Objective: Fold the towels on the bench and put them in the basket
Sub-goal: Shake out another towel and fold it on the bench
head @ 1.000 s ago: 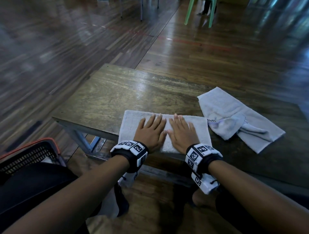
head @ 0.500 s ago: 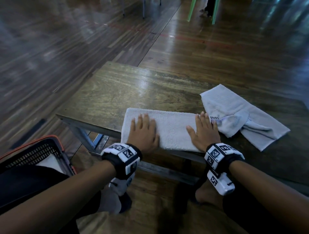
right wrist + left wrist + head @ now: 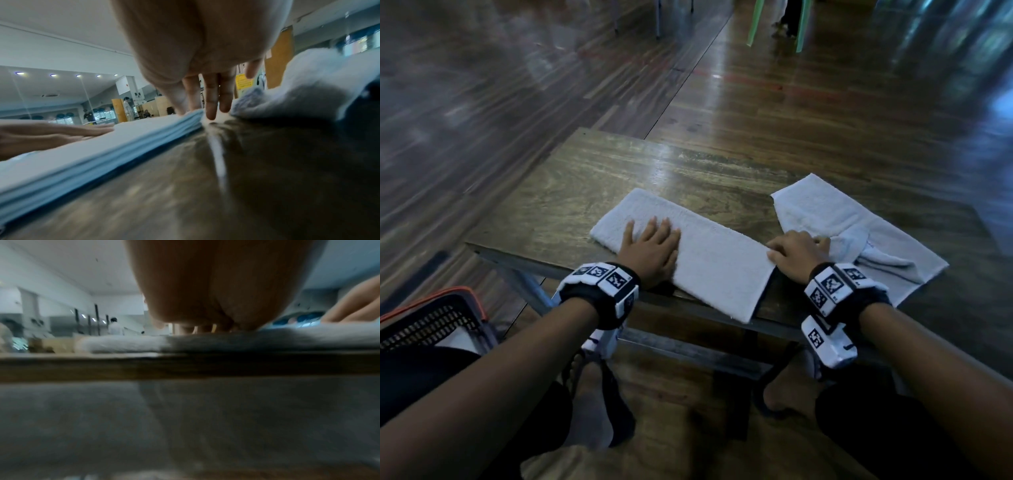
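Observation:
A pale folded towel (image 3: 717, 262) (image 3: 82, 154) lies as a long strip along the near edge of the wooden bench (image 3: 619, 178). My left hand (image 3: 650, 248) (image 3: 205, 296) rests flat on its left part, fingers straight. My right hand (image 3: 796, 251) (image 3: 211, 100) sits at the towel's right end, straight fingers touching the edge and the bench beside it. A second towel (image 3: 859, 233) (image 3: 308, 84) lies crumpled just right of that hand. The dark basket (image 3: 431, 318) with an orange rim stands at the lower left by my knee.
The bench's far half and left end are bare wood. Polished wooden floor surrounds it, with green chair legs (image 3: 753, 24) far behind. My legs and feet are under the bench's near edge.
Both hands slid apart from the towel's middle toward its ends, smoothing it. The right hand now sits at the right edge, partly off the towel.

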